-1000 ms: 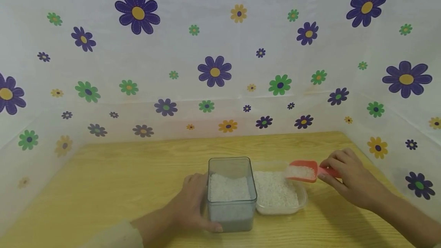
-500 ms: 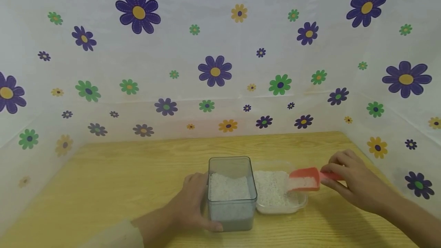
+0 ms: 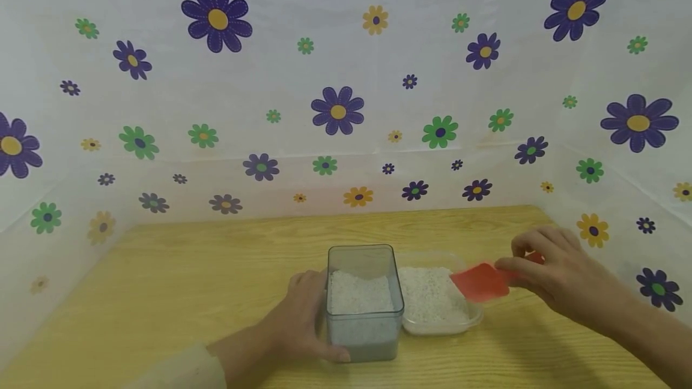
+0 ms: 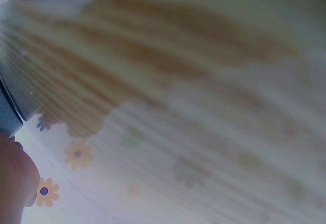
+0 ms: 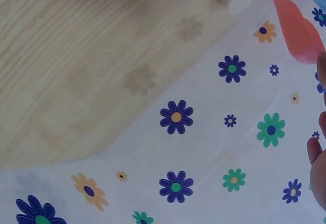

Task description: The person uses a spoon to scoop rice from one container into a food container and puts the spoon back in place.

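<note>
My left hand holds the left side of a tall, see-through grey-blue container, thumb at its front lower corner. White rice lies inside, sloping up on the left. Against its right side stands a low clear plastic tub, also holding rice. My right hand pinches the handle of a red scoop over the tub's right part. The scoop is turned so its red outside faces the camera, and its inside is hidden. In the right wrist view the scoop shows at the upper right edge.
Both containers stand on a wood-grain table. A white sheet printed with purple, green and orange flowers rises behind the table and along both sides.
The right hand has rolled the scoop over from level; the rice seen in it earlier no longer shows. The scoop has lowered slightly. The left hand and both containers have stayed put.
</note>
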Demonstrator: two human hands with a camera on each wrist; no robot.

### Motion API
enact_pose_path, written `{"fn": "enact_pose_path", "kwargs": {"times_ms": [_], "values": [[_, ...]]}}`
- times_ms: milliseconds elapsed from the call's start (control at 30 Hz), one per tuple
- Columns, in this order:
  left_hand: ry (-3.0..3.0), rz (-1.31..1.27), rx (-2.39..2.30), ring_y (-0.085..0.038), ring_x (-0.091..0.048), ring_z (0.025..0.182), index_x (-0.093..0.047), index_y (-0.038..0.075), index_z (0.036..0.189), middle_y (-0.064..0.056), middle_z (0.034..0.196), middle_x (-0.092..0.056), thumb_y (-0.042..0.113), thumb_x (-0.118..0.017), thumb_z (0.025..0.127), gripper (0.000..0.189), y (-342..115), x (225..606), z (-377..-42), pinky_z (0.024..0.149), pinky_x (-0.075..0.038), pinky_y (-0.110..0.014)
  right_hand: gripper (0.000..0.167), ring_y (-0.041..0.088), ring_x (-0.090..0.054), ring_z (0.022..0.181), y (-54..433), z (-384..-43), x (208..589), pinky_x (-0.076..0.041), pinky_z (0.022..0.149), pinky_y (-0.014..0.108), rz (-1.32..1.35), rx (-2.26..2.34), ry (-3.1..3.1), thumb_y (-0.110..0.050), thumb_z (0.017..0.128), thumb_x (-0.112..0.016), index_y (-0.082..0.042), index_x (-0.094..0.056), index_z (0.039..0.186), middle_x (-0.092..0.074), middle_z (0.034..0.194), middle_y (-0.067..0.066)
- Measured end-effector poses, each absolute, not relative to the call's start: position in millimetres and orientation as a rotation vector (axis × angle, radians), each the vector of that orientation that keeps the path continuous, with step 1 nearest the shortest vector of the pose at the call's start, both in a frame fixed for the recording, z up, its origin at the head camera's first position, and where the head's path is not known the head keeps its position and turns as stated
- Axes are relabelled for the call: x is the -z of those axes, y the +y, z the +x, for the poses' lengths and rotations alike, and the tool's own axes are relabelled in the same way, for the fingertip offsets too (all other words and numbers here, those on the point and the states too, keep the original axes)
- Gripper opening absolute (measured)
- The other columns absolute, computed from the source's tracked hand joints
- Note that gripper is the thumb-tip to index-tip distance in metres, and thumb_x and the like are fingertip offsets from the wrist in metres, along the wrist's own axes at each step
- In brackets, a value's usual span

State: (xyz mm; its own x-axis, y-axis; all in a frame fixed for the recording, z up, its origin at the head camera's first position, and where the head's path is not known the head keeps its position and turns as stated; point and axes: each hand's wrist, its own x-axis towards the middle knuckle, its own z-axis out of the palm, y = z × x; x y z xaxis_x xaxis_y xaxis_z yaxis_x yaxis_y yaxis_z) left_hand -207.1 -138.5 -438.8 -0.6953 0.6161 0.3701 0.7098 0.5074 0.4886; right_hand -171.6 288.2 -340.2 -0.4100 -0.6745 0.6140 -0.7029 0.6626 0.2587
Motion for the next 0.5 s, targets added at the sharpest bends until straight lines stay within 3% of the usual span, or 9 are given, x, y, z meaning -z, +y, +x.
{"fn": "enact_pose_path", "kwargs": {"times_ms": [267,500], "values": [[-2.607,-1.145,0.921,-0.006,-0.045,0.120,-0.037,0.025,0.146,0.017,0.133,-0.049,0.080,-0.076,0.060,0.110,-140,439,-208,0.105,-0.021,-0.047,0.053,0.019,-0.046,0.090,267,-172,324,-0.032,0.078,0.030,1.049,-0.084,-2.098,-0.049,0.107,-0.034,-0.016,-0.074,0.097,-0.055,0.090,0.000],[-2.598,-1.160,0.921,-0.005,-0.046,0.118,-0.037,0.025,0.146,0.019,0.133,-0.048,0.081,-0.075,0.060,0.110,-139,440,-210,0.104,-0.022,-0.048,0.054,0.024,-0.051,0.092,236,-168,310,-0.036,0.081,0.030,0.956,-0.131,-2.097,-0.047,0.107,-0.033,-0.010,-0.073,0.103,-0.060,0.094,0.007]]}}
